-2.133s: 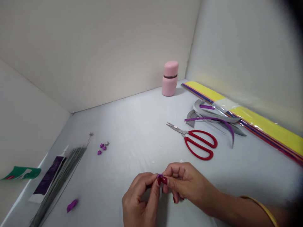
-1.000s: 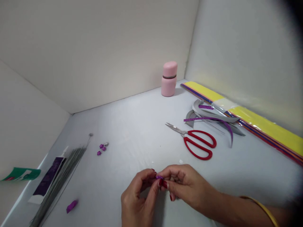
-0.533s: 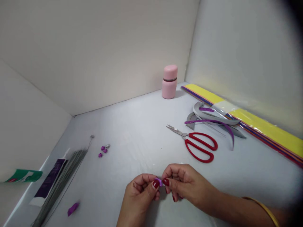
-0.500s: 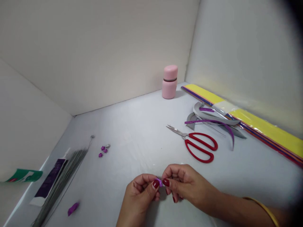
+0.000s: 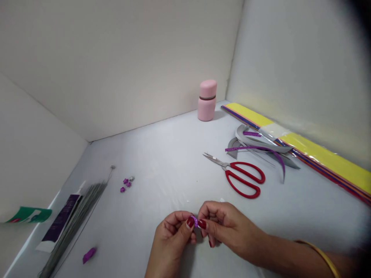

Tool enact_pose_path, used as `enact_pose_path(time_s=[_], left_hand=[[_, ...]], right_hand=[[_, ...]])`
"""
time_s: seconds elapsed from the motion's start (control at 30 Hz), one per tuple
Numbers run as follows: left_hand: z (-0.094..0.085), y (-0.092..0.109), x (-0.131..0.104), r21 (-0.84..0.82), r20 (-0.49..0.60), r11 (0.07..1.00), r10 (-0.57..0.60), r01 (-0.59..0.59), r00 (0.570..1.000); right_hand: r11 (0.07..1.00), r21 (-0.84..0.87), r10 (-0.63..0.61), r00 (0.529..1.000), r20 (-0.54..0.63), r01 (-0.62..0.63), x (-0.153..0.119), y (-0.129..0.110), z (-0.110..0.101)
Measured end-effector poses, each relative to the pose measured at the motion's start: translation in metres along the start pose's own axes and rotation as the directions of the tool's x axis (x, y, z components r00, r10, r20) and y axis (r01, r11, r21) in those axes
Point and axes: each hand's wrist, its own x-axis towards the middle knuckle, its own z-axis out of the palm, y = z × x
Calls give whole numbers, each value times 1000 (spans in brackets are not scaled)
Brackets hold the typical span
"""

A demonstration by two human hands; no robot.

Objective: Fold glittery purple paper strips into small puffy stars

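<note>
Purple stars (image 5: 125, 181) lie on the desk (image 5: 156, 166). The left hand (image 5: 169, 237) pinches a purple piece (image 5: 196, 221), its other edge nipped by the right hand (image 5: 232, 227); apparently it is being shaped, calling for light, steady pressure. Scissors (image 5: 225, 165) lie beyond.

Bare left hand (image 5: 171, 237) now rolled over: wrist enters from about 7 o'clock, earlier nearer 6. Its thumb (image 5: 185, 231) lies across the small, shiny purple strip-like piece (image 5: 195, 221), tip toward 1 o'clock. Red thumbnails, touching at first, now stand apart, purple showing between; bare right hand's (image 5: 228, 227) sits at 3 o'clock.
</note>
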Motion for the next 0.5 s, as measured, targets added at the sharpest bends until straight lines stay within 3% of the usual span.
enact_pose_path(time_s=[0.23,0.4,0.5], left_hand=[[-1,0,0,31,24,999,11,-11,1000],[-2,-1,0,55,60,998,16,-19,998],[1,2,-3,63,30,998,18,-20,999]], right_hand=[[994,-82,-68,997,46,72,-2,0,-1],[971,-214,-104,995,10,104,-3,2,-2],[992,-101,-75,997,8,75,-2,-1,-1]])
